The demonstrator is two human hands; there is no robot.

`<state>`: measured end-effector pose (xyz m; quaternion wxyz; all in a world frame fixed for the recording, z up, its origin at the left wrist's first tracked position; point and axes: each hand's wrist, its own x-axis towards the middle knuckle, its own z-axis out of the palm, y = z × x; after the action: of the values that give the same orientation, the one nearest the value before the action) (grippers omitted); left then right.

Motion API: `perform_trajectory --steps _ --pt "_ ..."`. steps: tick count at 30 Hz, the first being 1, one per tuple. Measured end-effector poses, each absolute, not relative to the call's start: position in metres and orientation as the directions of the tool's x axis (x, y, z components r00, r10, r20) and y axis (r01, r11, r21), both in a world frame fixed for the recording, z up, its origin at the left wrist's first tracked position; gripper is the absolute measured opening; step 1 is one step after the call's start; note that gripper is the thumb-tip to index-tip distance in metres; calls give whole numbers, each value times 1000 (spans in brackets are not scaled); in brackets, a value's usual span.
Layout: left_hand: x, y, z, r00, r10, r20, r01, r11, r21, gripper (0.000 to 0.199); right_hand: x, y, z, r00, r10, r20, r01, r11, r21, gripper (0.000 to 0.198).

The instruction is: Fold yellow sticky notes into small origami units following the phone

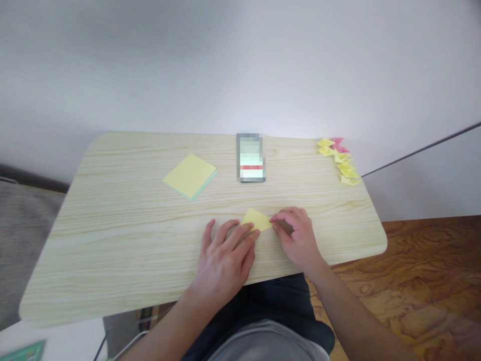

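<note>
A folded piece of yellow paper lies near the front edge of the table, between my two hands. My left hand rests with fingers spread, its fingertips touching the paper's lower left side. At the paper's right corner, the thumb and index finger of my right hand are pinched together on it. Part of the paper's lower edge is hidden under my left fingers.
A stack of square paper sheets, yellow over green, sits left of a phone. Several folded yellow and pink paper pieces line the table's back right corner. The wooden table stands against a white wall.
</note>
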<state>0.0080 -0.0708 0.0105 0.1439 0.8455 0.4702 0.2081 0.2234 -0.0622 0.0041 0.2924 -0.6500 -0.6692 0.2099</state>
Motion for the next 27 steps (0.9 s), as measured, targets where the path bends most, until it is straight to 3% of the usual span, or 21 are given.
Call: perform_trajectory --steps 7,11,18,27 --pt "10 -74 15 490 846 210 721 -528 448 36 217 -64 3 50 978 202 789 86 -609 15" --pt "11 -73 15 485 850 207 716 -522 463 35 209 -59 5 1 981 195 817 112 -565 22" --pt "12 -65 14 488 857 165 711 -500 495 34 208 -48 7 -54 974 220 823 168 -542 13" --pt "5 -47 11 443 855 271 649 -514 561 38 218 -34 4 -154 960 232 802 258 -538 18"
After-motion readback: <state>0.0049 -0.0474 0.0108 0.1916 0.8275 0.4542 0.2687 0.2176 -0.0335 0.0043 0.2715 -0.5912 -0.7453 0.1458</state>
